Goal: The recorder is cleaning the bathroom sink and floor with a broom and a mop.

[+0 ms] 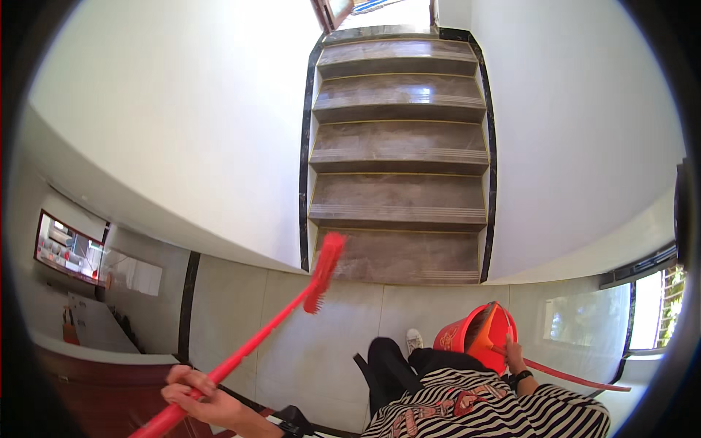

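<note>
My left hand (196,394) is closed round the red handle of a long-handled scrub brush (326,274). The brush head is up in front of me near the lowest step, bristles toward the lower right. At my right side, my right hand (515,358) grips the bail of a red bucket (451,337). An orange tool (482,342) of a kind I cannot make out leans inside the bucket. A thin red stick (573,375) passes by the same hand and sticks out to the right; whether the fingers hold it too is hidden.
Ahead, grey-brown stairs (398,193) with ridged edges rise to a bright doorway (387,14), between white walls (577,131). Pale tiles (314,321) cover the landing. A dark red wooden surface (95,390) is at lower left, and a barred window (657,306) at right.
</note>
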The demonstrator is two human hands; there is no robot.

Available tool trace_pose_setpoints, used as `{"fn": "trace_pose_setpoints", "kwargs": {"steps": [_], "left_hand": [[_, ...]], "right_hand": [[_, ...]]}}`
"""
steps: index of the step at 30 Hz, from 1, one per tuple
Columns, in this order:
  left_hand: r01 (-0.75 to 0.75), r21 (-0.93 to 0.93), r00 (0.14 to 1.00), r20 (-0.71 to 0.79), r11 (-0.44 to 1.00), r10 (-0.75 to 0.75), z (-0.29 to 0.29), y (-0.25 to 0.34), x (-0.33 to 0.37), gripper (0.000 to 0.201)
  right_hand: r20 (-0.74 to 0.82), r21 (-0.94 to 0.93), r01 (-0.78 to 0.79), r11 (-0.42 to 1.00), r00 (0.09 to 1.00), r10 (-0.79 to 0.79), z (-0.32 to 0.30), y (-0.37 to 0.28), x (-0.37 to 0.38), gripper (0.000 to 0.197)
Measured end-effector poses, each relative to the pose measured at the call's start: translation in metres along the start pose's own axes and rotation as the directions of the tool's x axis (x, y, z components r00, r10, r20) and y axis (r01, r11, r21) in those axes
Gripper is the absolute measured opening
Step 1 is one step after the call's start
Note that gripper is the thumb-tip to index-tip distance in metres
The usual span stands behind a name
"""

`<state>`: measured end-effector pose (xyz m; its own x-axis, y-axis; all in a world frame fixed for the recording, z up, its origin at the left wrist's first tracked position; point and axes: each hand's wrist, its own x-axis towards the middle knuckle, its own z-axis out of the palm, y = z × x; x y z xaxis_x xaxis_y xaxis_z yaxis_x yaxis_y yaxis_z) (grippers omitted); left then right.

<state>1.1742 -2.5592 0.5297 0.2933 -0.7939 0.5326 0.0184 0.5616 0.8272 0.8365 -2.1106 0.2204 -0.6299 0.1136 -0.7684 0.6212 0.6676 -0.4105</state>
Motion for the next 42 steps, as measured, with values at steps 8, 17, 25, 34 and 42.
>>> {"fn": "trace_pose_setpoints", "kwargs": {"steps": [8,17,25,34,42], "left_hand": [[-0.110,-0.135,0.994,-0.009,0.985,0.110,0.119,-0.075,0.104,0.033],[-0.065,-0.182,0.997,0.016,0.981,0.069,0.284,-0.173,0.240,0.036],[-0.087,-0.134,0.969,0.218,0.987,0.115,0.430,-0.222,0.298,0.033],[-0.003,-0.188,0.862,0.498,0.982,0.098,0.600,-0.252,0.334,0.017],[0.213,0.063,0.870,0.443,0.975,-0.218,0.671,-0.266,0.349,0.014]], "right_hand": [[-0.117,-0.043,0.078,0.996,0.990,-0.083,0.055,-0.075,0.037,0.053],[-0.377,-0.205,0.150,0.967,0.900,-0.220,0.067,-0.135,0.039,0.049],[-0.405,0.179,0.029,0.983,0.913,0.047,0.098,-0.335,-0.072,0.054],[-0.304,0.400,-0.078,0.913,0.929,0.213,0.115,-0.433,-0.034,0.056],[-0.222,0.508,-0.219,0.833,0.901,0.372,0.117,-0.484,-0.019,0.048]]}}
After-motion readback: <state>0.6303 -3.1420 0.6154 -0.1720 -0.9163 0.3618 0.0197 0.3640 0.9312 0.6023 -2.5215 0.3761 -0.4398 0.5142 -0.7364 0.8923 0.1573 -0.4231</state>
